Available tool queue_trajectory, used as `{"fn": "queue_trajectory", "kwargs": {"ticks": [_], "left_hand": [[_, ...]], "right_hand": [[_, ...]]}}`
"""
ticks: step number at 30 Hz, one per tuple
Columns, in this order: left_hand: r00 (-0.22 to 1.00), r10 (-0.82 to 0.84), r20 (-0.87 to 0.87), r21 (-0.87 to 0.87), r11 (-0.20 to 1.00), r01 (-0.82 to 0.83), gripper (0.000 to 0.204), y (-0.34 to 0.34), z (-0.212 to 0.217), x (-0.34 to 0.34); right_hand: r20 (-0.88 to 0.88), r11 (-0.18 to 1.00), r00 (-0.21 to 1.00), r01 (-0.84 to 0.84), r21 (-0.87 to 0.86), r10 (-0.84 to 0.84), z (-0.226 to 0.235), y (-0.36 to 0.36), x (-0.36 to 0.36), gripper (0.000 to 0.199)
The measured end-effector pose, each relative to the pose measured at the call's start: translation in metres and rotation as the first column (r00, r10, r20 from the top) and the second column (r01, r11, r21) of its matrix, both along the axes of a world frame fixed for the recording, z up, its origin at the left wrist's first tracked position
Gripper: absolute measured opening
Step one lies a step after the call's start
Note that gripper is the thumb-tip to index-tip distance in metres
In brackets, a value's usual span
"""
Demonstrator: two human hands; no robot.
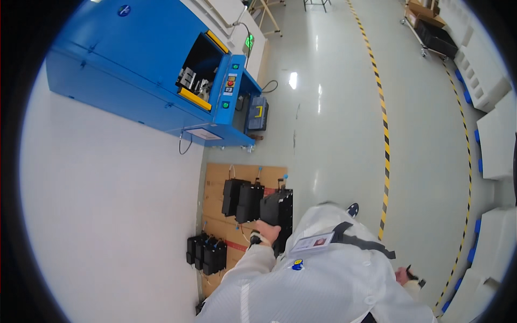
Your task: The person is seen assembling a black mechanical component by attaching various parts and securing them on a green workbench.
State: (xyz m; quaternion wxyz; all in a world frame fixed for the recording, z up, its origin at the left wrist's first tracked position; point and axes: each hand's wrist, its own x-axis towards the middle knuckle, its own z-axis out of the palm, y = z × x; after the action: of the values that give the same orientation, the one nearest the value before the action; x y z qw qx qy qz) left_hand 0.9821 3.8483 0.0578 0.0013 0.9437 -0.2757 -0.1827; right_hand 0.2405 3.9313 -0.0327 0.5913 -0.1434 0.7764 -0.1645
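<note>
My left hand (267, 230), with a dark band at the wrist, is low on my left. It overlaps the near edge of a large black box (277, 207) with a handle at its far end. Its fingers are too small and partly turned away to show whether they grip the box. Beside that box stand two more black boxes (250, 202), on brown cardboard (215, 215) laid over the floor. Down at my right side, past the white coat, my right hand (402, 276) shows only in part. A black strap crosses its wrist, and its fingers are mostly hidden.
Several smaller black cases (214, 257) stand by the white wall (118, 204). A blue machine (129, 59) with yellow-edged opening is ahead left, a dark toolbox (258, 114) next to it. Yellow-black floor tape (384, 118) runs along my right; white bins (479, 75) line the far right.
</note>
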Motion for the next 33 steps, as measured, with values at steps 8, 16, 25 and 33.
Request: {"fn": "queue_trajectory", "kwargs": {"ticks": [8,16,25,33], "left_hand": [[0.976,0.173,-0.13,0.122,0.98,-0.157,0.079,-0.152,-0.032,-0.085],[0.915,0.374,-0.15,0.209,0.917,-0.34,0.08,-0.317,-0.037,-0.124],[0.85,0.514,-0.112,0.209,0.849,-0.486,0.082,-0.542,0.0,-0.118],[0.785,0.605,-0.133,0.199,0.792,-0.577,0.092,-0.783,0.016,-0.108]], "right_hand": [[-0.174,0.957,0.985,-0.056,-0.283,0.006,0.035,-0.383,-0.111,0.02],[0.042,0.958,0.958,-0.285,0.018,0.284,0.034,-0.542,-0.214,0.025],[-0.1,0.892,0.951,-0.235,0.387,0.294,0.031,-0.835,-0.131,0.028],[-0.046,0.705,0.711,-0.683,0.194,0.702,0.018,-1.229,-0.066,0.026]]}}
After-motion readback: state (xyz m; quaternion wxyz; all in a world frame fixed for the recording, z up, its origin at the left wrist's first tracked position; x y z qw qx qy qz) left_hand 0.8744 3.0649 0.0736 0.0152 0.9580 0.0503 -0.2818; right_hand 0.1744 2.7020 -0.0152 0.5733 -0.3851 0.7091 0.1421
